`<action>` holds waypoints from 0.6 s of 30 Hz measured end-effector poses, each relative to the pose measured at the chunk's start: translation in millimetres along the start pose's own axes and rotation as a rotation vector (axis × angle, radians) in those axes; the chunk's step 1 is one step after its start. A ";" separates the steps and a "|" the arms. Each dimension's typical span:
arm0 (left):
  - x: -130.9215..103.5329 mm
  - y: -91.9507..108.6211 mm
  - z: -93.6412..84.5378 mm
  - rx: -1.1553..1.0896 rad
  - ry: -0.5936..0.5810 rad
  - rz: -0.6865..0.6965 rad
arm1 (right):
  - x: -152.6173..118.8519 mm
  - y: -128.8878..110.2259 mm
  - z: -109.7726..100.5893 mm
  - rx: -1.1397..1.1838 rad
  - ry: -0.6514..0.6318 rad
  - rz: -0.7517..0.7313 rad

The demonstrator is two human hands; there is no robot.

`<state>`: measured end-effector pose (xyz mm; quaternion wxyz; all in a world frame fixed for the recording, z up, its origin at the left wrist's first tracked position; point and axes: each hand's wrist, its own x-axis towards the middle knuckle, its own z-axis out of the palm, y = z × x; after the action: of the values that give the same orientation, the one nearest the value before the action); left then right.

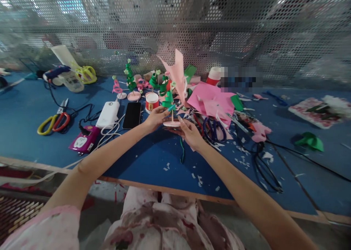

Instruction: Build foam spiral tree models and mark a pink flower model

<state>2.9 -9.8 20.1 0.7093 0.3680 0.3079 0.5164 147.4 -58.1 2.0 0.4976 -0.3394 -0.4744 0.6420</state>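
Observation:
A small green spiral paper tree (pixel 168 99) on a thin stem stands upright on a round pink base (pixel 172 124), held between my hands over the table's front half. My right hand (pixel 191 133) grips the base's right side, thumb on top and fingers beneath. My left hand (pixel 155 119) closes on the tree's left side, its fingertips at the lower green strip and the stem. Just behind are a red-and-white tub (pixel 151 103), another green spiral tree (pixel 130 78) on a pink disc, and a pink curled-paper piece (pixel 116 86).
Pink paper sheets (pixel 211 98) and scraps are heaped right of centre, with blue-handled scissors (pixel 214 129) beside them. A pink glue gun (pixel 259 131) with a black cord lies farther right. Leftward are a phone (pixel 132 115), white power bank (pixel 108 114), purple box (pixel 85 139) and scissors (pixel 56 120).

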 end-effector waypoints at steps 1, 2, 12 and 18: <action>0.6 -0.2 -0.7 0.001 -0.003 -0.003 | -0.3 -0.6 0.4 0.000 -0.003 0.001; 1.2 -0.3 -1.4 0.002 -0.013 -0.007 | -0.6 -1.1 0.7 0.000 -0.007 0.002; 4.3 -0.8 -4.5 -0.013 -0.010 0.003 | 0.0 -0.2 0.6 -0.025 -0.008 0.007; 5.4 -2.1 -4.3 -0.017 -0.024 0.028 | -0.4 0.9 2.1 0.006 0.011 0.023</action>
<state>2.0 -4.1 15.7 0.7085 0.3727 0.2898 0.5245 145.3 -59.1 1.9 0.4939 -0.3468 -0.4658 0.6472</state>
